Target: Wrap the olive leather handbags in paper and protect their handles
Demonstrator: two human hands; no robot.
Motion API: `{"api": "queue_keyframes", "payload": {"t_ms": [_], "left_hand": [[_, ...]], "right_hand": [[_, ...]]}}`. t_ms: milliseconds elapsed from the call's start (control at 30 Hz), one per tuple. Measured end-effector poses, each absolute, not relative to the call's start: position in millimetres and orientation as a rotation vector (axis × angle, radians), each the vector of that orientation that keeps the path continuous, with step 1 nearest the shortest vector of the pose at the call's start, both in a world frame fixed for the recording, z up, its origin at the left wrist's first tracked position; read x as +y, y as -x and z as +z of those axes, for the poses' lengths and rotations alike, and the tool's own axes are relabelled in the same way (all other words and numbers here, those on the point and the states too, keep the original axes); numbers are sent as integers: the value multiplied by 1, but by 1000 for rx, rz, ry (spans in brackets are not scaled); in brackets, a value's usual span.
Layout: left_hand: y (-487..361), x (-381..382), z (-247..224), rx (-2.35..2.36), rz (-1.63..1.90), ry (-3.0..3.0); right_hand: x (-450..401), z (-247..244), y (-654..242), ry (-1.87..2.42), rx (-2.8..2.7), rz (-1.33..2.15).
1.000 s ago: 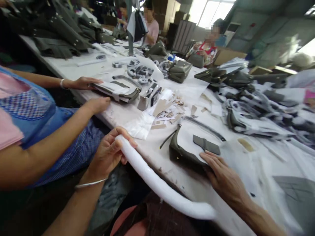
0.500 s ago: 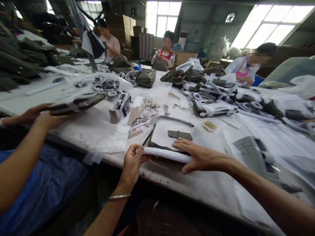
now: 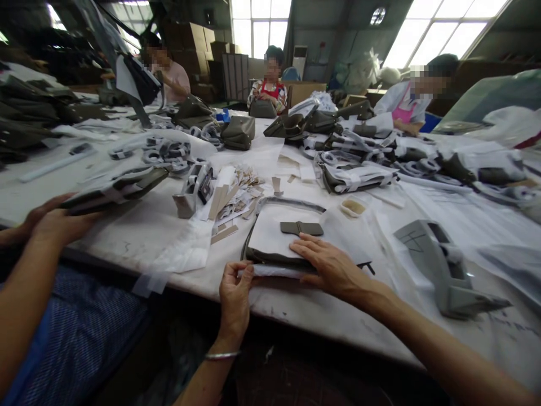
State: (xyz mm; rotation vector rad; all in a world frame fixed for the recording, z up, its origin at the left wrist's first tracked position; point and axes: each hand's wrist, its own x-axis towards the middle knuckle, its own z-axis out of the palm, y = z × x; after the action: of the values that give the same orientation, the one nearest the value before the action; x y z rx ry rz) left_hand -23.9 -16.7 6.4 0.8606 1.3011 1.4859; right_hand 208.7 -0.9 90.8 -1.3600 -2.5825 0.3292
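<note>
A dark olive bag (image 3: 276, 258) lies flat in front of me with a white sheet (image 3: 270, 231) over its upper face. A small olive flap (image 3: 311, 228) rests on that sheet. My left hand (image 3: 235, 296) pinches the left end of a white-wrapped strip (image 3: 274, 271) along the bag's near edge. My right hand (image 3: 327, 265) is spread with its palm down over the bag, fingertips at the flap. Its thumb is by the strip's right end.
Beside me on the left, another person's hands (image 3: 51, 225) hold a similar bag (image 3: 118, 190). A tape dispenser (image 3: 439, 265) stands right, another (image 3: 194, 189) left, near loose card strips (image 3: 224, 197). Wrapped bags (image 3: 359, 175) are piled behind. Several people sit across the table.
The white-wrapped strip has dropped lower and flatter against the bag's near edge. My left hand has moved down with it. The camera view has shifted slightly.
</note>
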Motion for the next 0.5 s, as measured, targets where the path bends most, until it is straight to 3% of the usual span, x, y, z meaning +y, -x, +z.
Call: {"api": "queue_keyframes", "payload": {"t_ms": [233,400,500], "left_hand": [[49,-22,14,1515,1175,-1779],[44,-17,2,1481,1165,-1931],[85,12,24,1540,1143,-1960]], "right_hand": [[-19,69,-194,1447,-2448,109],[-17,72,-196,1430,-2467,142],[-17,74,-195,1457,-2463,106]]}}
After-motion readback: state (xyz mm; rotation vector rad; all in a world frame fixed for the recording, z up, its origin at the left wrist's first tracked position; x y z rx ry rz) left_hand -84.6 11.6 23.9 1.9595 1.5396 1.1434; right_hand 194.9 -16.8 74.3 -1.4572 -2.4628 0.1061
